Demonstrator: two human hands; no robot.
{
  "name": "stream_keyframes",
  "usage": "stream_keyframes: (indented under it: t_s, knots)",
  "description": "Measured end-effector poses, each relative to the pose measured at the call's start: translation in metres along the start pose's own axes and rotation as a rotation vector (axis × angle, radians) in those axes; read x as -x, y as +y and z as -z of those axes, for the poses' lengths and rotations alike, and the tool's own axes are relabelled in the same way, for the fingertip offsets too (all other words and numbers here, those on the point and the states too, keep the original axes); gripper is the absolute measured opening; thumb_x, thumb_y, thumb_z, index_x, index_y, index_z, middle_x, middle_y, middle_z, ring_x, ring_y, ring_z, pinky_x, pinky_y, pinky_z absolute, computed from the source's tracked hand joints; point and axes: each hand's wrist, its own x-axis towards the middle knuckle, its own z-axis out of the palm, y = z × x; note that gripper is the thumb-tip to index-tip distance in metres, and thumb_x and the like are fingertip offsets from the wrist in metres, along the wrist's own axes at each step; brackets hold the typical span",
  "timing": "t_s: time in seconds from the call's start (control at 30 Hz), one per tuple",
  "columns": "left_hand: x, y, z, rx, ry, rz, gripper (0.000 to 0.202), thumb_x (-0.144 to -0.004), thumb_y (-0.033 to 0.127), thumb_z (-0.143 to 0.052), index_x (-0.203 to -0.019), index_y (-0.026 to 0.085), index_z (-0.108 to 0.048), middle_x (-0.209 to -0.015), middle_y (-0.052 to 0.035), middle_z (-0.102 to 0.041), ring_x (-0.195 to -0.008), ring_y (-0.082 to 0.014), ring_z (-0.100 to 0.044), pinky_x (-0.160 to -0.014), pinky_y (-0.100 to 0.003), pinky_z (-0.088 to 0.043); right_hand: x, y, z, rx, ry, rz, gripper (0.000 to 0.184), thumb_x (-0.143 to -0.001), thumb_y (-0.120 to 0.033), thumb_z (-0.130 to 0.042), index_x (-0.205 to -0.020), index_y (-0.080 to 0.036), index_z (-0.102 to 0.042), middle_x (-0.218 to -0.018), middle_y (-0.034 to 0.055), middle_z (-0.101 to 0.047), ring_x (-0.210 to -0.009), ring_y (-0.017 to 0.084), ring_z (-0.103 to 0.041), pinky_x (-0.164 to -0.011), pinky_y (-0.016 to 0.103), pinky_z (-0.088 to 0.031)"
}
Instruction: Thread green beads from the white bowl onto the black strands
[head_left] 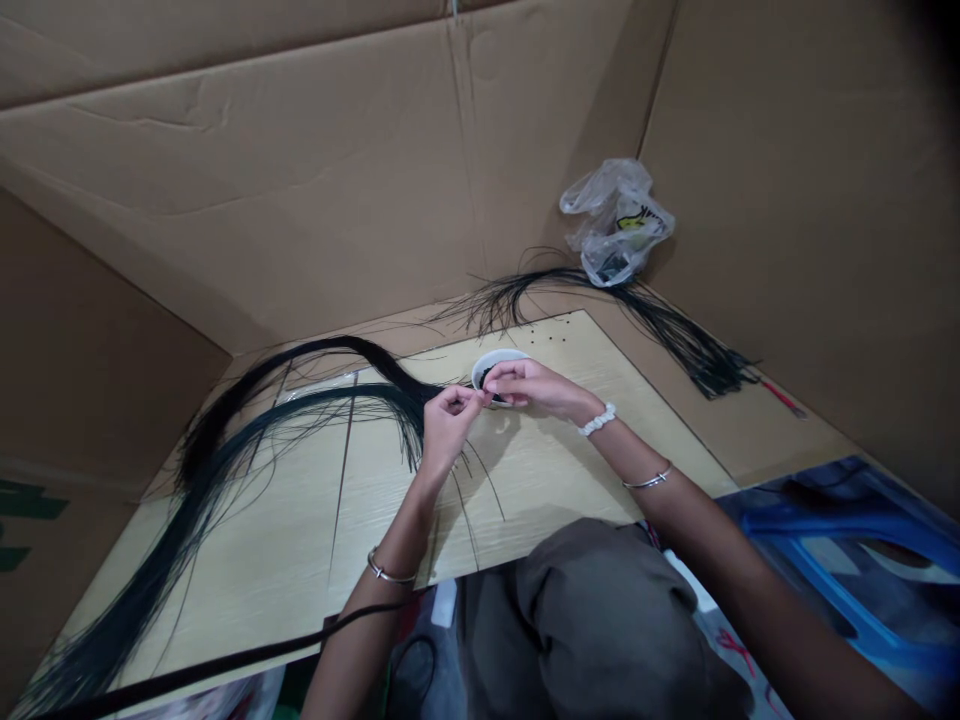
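My left hand [448, 425] is closed in a pinch at the end of a black bundle of thin strands [322, 345], seemingly on a dark strand. Fingertip to fingertip with it, my right hand [538, 388] pinches something too small to make out. Just behind the fingers stands a white bowl [499, 357] holding small black bits like beads, partly covered by my right hand. A second, dark green bundle of strands [300, 405] curves across the board to the lower left. A few loose strands trail below my left hand.
Cardboard walls [322, 180] surround the pale board [390, 510]. Toward the back right, another strand bundle [667, 335] with a red tip lies beside a clear plastic bag [619, 225]. Several tiny black dots [551, 338] lie near the board's far corner. Patterned blue material [847, 560] is at right.
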Motion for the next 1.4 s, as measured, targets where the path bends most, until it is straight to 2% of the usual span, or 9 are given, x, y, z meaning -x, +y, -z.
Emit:
stream_keyframes:
  t_s: [0.13, 0.4, 0.5, 0.77, 0.9, 1.03, 1.17, 1.3, 1.4]
  knots:
    - [-0.001, 0.000, 0.000, -0.004, 0.037, 0.020, 0.023, -0.075, 0.037, -0.075, -0.076, 0.014, -0.070, -0.074, -0.0033, -0.070, -0.068, -0.0137, -0.059, -0.066, -0.024, -0.045, 0.000, 0.001, 0.002, 0.046, 0.009, 0.014, 0.028, -0.082, -0.037, -0.073, -0.087, -0.011, -0.068, -0.087, 0.0085, -0.070, -0.058, 0.005, -0.044, -0.048, 0.019, -0.028]
    - [-0.004, -0.004, 0.001, -0.020, 0.011, 0.013, 0.030, -0.075, 0.043, -0.077, -0.077, 0.014, -0.070, -0.073, -0.0021, -0.066, -0.068, -0.0127, -0.056, -0.065, -0.023, -0.043, -0.001, 0.004, 0.001, 0.119, 0.023, 0.070, 0.027, -0.082, -0.038, -0.073, -0.085, -0.012, -0.069, -0.073, 0.0031, -0.064, -0.054, 0.005, -0.039, -0.048, 0.019, -0.025]
    - [-0.006, -0.008, 0.002, -0.017, 0.019, 0.029, 0.029, -0.074, 0.043, -0.075, -0.079, 0.015, -0.070, -0.072, -0.0013, -0.064, -0.062, -0.0111, -0.052, -0.060, -0.022, -0.040, 0.000, 0.001, 0.002, 0.164, 0.018, 0.096, 0.028, -0.083, -0.039, -0.072, -0.085, -0.011, -0.070, -0.078, 0.0051, -0.067, -0.054, 0.005, -0.038, -0.049, 0.019, -0.025]
    - [-0.012, -0.014, 0.005, 0.192, -0.060, 0.141, 0.025, -0.069, 0.029, -0.061, -0.087, 0.014, -0.070, -0.065, 0.0029, -0.050, -0.042, -0.0042, -0.025, -0.041, -0.021, -0.014, -0.002, -0.001, 0.008, 0.229, 0.045, 0.106, 0.033, -0.082, -0.042, -0.070, -0.083, -0.009, -0.070, -0.071, 0.0031, -0.063, -0.051, 0.005, -0.036, -0.048, 0.020, -0.023]
    - [-0.015, -0.016, 0.004, 0.188, -0.082, 0.125, 0.029, -0.073, 0.039, -0.062, -0.083, 0.013, -0.070, -0.068, 0.0013, -0.053, -0.042, -0.0041, -0.027, -0.041, -0.021, -0.014, -0.003, 0.000, 0.009, 0.258, 0.044, 0.098, 0.036, -0.082, -0.045, -0.070, -0.083, -0.009, -0.070, -0.075, 0.0049, -0.066, -0.050, 0.004, -0.034, -0.047, 0.020, -0.021]
    - [-0.015, -0.017, 0.004, 0.087, -0.039, 0.106, 0.037, -0.069, 0.049, -0.074, -0.082, 0.014, -0.069, -0.058, 0.0045, -0.049, -0.043, -0.0044, -0.026, -0.041, -0.020, -0.018, -0.003, -0.001, 0.009, 0.289, 0.021, 0.113, 0.036, -0.082, -0.044, -0.069, -0.084, -0.009, -0.071, -0.073, 0.0043, -0.065, -0.050, 0.004, -0.034, -0.047, 0.021, -0.020]
    - [-0.015, -0.017, 0.006, 0.081, -0.004, 0.104, 0.041, -0.069, 0.051, -0.077, -0.082, 0.014, -0.069, -0.054, 0.0064, -0.045, -0.044, -0.0044, -0.026, -0.042, -0.020, -0.018, -0.006, -0.001, 0.012, 0.323, 0.080, 0.170, 0.036, -0.090, -0.042, -0.060, -0.087, -0.009, -0.073, -0.081, 0.0063, -0.068, -0.057, 0.007, -0.044, -0.054, 0.021, -0.031]
    - [-0.014, -0.017, 0.007, 0.106, 0.000, 0.119, 0.045, -0.070, 0.053, -0.078, -0.085, 0.012, -0.069, -0.055, 0.0065, -0.043, -0.044, -0.0040, -0.026, -0.042, -0.019, -0.017, -0.013, 0.003, 0.019, 0.627, 0.355, 0.247, 0.025, -0.094, -0.028, -0.055, -0.091, -0.011, -0.073, -0.094, 0.0080, -0.071, -0.077, 0.013, -0.056, -0.074, 0.024, -0.041]
    - [-0.013, -0.017, 0.005, 0.102, -0.002, 0.132, 0.048, -0.070, 0.055, -0.077, -0.087, 0.011, -0.069, -0.054, 0.0072, -0.041, -0.045, -0.0040, -0.024, -0.042, -0.019, -0.016, -0.016, 0.004, 0.019, 1.071, 0.359, 0.190, 0.016, -0.088, -0.019, -0.063, -0.097, -0.014, -0.075, -0.101, 0.0111, -0.070, -0.098, 0.021, -0.056, -0.087, 0.030, -0.040]
